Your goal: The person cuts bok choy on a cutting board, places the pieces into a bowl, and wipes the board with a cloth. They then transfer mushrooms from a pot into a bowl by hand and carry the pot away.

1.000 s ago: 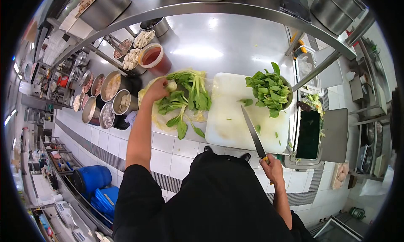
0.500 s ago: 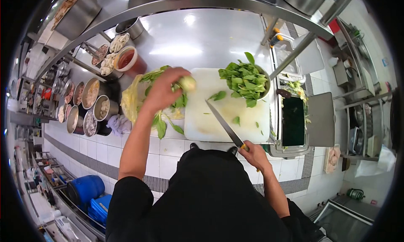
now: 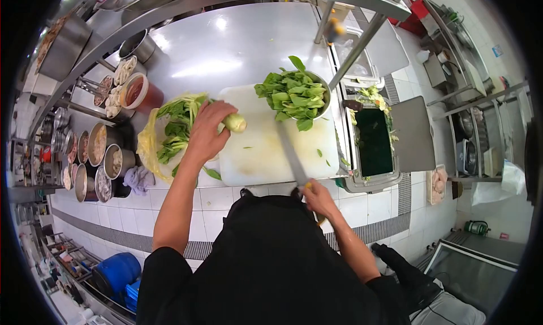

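Head view: beside crinkled yellow plastic, the left hand curls palm-down around a smooth, bulb-ended green vegetable over the flat white board's left side, and a long metal knife slants toward the right hand, clenched on it.

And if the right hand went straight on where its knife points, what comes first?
The right hand would likely bring its knife into the leafy greens first; height over the cutting board is unclear.

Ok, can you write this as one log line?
left hand: holding leafy green | right hand: holding knife partly over board | bowl: heaped with leaves
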Available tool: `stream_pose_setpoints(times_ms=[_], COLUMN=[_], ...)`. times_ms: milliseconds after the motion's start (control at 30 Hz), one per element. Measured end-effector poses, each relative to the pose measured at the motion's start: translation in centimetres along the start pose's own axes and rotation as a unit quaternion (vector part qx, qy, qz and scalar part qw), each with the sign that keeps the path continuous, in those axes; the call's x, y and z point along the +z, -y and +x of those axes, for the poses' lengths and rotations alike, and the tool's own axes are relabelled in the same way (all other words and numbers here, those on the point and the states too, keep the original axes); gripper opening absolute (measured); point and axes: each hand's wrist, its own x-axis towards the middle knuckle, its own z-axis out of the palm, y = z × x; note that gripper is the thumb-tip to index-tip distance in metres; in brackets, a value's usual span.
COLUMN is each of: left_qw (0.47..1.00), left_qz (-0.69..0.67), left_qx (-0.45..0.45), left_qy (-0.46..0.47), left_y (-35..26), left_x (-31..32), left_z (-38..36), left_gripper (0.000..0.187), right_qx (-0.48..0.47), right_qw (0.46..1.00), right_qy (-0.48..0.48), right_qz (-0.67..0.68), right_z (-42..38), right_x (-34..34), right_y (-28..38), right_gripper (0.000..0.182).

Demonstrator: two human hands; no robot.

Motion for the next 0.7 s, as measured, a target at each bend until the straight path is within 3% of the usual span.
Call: stream_pose_setpoints(times_ms=[67,100,167,267,367,467,533,633,700], left_qw=[0.998,0.994,0.991,0.985,0.975,0.987,0.998,0.999,0.999], left_qz=[-0.005,-0.005,0.011,0.062,0.145,0.130,0.063,-0.034,-0.020], left_qx=[0.005,0.008,0.026,0.091,0.114,0.069,-0.006,-0.029,-0.034], left_qy=[0.057,0.109,0.135,0.133,0.120,0.072,-0.027,-0.002,-0.014], left_y=[-0.4,-0.6,-0.7,-0.7,0.3,0.0,-0.1,-0.7,-1.5], left_x=[0.5,0.8,3.2,7.8,10.9,11.6,12.1,13.2,13.7], left_z=[-1.7,-2.6,-3.6,-4.2,-4.6,-6.2,-7.7,-8.6,-8.5], left_gripper=[0.047,0.047,0.047,0.048,0.051,0.051,0.047,0.046,0.047], right_qx=[0.026,0.048,0.029,0.033,0.009,-0.003,-0.045,-0.095,-0.116], right_qw=[0.993,0.984,0.950,0.960,0.991,0.984,0.977,0.964,0.959], right_qy=[-0.089,-0.166,-0.306,-0.277,-0.128,-0.077,-0.063,-0.068,-0.074], right_qz=[0.078,0.039,0.043,0.037,-0.027,-0.162,-0.200,-0.237,-0.249], right_z=[-1.8,-2.3,-4.5,-6.7,-8.0,-7.7,-7.5,-6.7,-6.0], right_x=[-3.2,-4.8,-6.9,-8.6,-8.1,-5.9,-4.3,-2.6,-2.0], right_y=[-5.9,-8.2,-7.7,-6.7,-6.1,-4.6,-2.3,-0.5,0.3], right_gripper=[0.027,0.025,0.020,0.020,0.028,0.035,0.035,0.034,0.035])
